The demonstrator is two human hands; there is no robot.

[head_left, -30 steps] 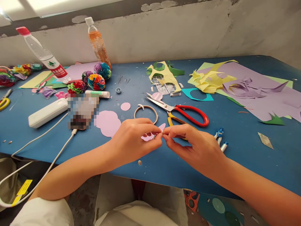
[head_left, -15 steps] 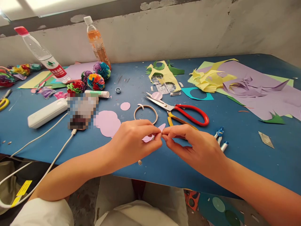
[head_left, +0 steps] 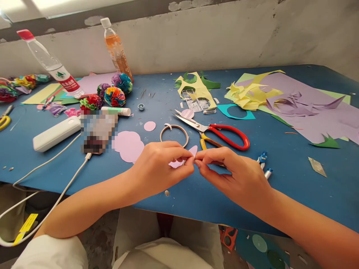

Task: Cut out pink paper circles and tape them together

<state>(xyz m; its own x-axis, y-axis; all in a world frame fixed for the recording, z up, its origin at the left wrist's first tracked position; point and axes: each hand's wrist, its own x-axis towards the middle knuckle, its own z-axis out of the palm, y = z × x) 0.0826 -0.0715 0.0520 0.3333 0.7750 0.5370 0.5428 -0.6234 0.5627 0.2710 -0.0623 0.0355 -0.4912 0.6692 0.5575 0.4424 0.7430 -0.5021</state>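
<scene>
My left hand (head_left: 165,164) pinches a small folded pink paper piece (head_left: 193,150), whose pointed tip rises between the hands. Fingertips of my right hand (head_left: 230,168) are pressed together on the same paper from the other side, nearly touching the left ones. Just beyond the hands lie a thin ring (head_left: 174,129) and red-handled scissors (head_left: 228,136) with their blades apart, over a yellow-handled tool (head_left: 203,143). Overlapping pink paper circles (head_left: 129,147) lie left of my left hand.
Colourful paper flowers (head_left: 114,96), a glue stick (head_left: 116,111), a blurred phone (head_left: 99,132) and a white power bank (head_left: 56,133) are at the left. Two bottles stand behind. Paper scraps (head_left: 252,93) lie at the back right; a compass (head_left: 263,158) is beside my right hand.
Both hands hold nearly the same pose, with the fingertips very slightly further right. The paper's pointed tip shows a little more.
</scene>
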